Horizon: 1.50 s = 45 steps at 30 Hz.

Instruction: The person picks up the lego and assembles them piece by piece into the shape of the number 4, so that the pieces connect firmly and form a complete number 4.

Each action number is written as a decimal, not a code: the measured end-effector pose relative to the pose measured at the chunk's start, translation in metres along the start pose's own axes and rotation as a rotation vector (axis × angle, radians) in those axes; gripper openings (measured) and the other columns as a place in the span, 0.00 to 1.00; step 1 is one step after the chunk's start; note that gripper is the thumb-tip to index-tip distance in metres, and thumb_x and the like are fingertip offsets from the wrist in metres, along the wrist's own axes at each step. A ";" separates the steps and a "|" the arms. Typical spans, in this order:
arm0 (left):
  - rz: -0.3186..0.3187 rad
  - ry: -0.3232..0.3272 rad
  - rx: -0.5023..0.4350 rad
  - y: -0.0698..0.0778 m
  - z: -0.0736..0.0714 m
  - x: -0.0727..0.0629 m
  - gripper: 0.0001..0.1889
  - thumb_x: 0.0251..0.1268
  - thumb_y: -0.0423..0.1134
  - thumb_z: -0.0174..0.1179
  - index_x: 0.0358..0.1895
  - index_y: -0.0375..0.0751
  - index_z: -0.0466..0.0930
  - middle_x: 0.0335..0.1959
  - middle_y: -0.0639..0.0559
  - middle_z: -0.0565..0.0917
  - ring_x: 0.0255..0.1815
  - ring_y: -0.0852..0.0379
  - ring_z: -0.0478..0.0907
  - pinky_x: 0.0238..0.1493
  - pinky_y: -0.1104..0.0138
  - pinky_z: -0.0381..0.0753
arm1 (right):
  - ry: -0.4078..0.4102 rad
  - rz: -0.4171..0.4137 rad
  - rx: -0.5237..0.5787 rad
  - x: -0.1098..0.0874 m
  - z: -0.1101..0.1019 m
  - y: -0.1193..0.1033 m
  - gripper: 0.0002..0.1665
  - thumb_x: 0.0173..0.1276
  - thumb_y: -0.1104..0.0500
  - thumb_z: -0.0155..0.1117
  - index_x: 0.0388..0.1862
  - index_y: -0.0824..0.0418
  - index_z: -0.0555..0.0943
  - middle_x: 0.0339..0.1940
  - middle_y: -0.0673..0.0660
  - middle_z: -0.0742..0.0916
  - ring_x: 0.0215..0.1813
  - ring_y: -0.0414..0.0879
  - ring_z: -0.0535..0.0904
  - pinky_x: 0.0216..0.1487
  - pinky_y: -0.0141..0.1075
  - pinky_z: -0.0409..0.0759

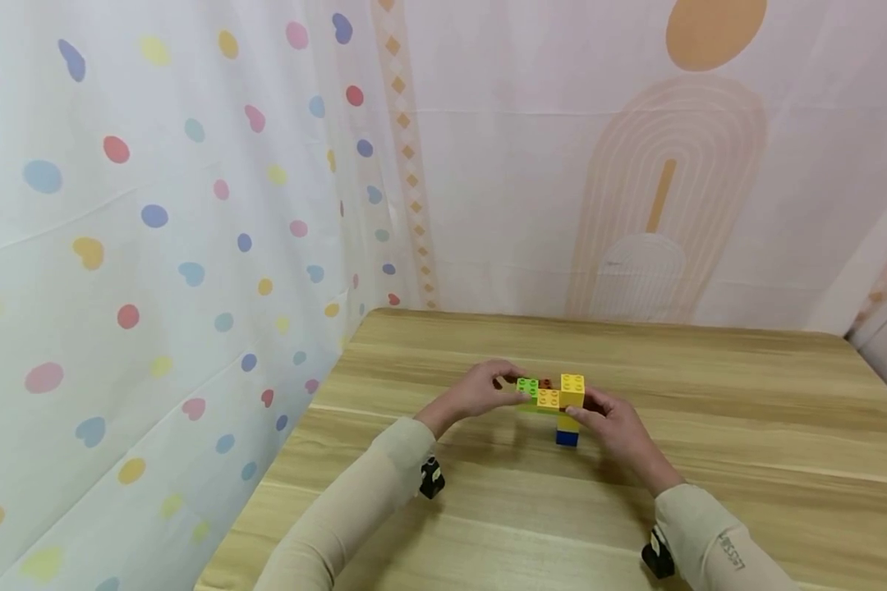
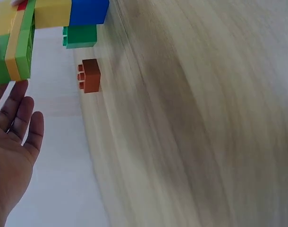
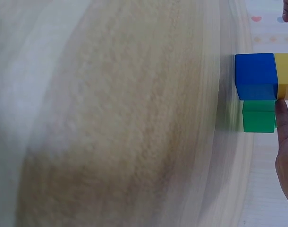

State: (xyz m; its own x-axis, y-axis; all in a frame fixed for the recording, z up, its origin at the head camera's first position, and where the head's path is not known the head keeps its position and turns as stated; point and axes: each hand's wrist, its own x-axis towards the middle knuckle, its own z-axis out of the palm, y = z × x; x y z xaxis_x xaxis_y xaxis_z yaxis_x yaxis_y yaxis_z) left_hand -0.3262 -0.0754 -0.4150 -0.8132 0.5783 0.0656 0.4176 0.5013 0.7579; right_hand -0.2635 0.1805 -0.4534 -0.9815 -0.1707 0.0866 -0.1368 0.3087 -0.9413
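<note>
A structure of toy building bricks stands on the wooden table between both hands. Its column has a blue brick point(image 1: 567, 437) at the bottom and a yellow brick point(image 1: 572, 390) on top. A light green brick point(image 1: 527, 387) and a flat orange-yellow brick point(image 1: 549, 399) reach out to the left from it. My left hand point(image 1: 484, 389) pinches the light green end between thumb and fingers. Around the yellow upper column, my right hand point(image 1: 618, 425) grips with the thumb in front and fingers behind. The right fingers are partly hidden by the bricks.
Behind the structure, a dark green brick point(image 2: 81, 36) and an orange-brown brick point(image 2: 91, 75) sit on the wooden table point(image 1: 443, 345). A patterned curtain point(image 1: 503, 205) hangs along the table's back edge, and a dotted one point(image 1: 192, 328) runs down its left side.
</note>
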 end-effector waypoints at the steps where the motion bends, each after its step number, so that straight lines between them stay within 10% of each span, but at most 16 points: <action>1: -0.016 0.000 -0.037 -0.002 -0.001 0.001 0.23 0.69 0.52 0.61 0.61 0.43 0.80 0.51 0.55 0.80 0.53 0.50 0.76 0.50 0.60 0.76 | -0.003 -0.002 0.007 0.001 0.000 0.001 0.29 0.72 0.49 0.64 0.66 0.64 0.76 0.55 0.61 0.84 0.56 0.52 0.78 0.55 0.46 0.79; 8: -0.079 0.057 -0.177 -0.019 -0.010 0.011 0.26 0.76 0.55 0.51 0.65 0.40 0.76 0.62 0.49 0.78 0.62 0.50 0.73 0.61 0.50 0.72 | 0.005 -0.005 0.016 0.004 -0.001 0.003 0.26 0.72 0.51 0.65 0.64 0.63 0.78 0.53 0.60 0.85 0.54 0.51 0.79 0.51 0.41 0.80; 24: -0.111 -0.056 -0.004 -0.052 -0.011 0.054 0.21 0.65 0.44 0.67 0.60 0.43 0.80 0.52 0.51 0.82 0.55 0.53 0.75 0.58 0.56 0.74 | 0.024 0.000 0.014 -0.010 0.004 0.011 0.25 0.71 0.50 0.66 0.63 0.61 0.79 0.51 0.57 0.85 0.54 0.50 0.79 0.51 0.40 0.80; 45: -0.185 -0.090 -0.001 -0.057 0.009 0.062 0.20 0.65 0.43 0.68 0.58 0.44 0.81 0.54 0.53 0.83 0.57 0.54 0.77 0.62 0.57 0.72 | 0.006 -0.027 0.071 -0.013 0.021 0.001 0.23 0.70 0.53 0.67 0.61 0.61 0.80 0.51 0.57 0.86 0.54 0.49 0.80 0.52 0.39 0.80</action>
State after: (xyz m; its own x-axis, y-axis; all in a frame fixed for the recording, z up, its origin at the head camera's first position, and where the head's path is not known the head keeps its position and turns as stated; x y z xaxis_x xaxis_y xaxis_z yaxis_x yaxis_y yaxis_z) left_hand -0.3965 -0.0623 -0.4595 -0.8362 0.5321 -0.1330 0.2645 0.6037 0.7521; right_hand -0.2476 0.1636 -0.4624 -0.9784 -0.1723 0.1138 -0.1533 0.2372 -0.9593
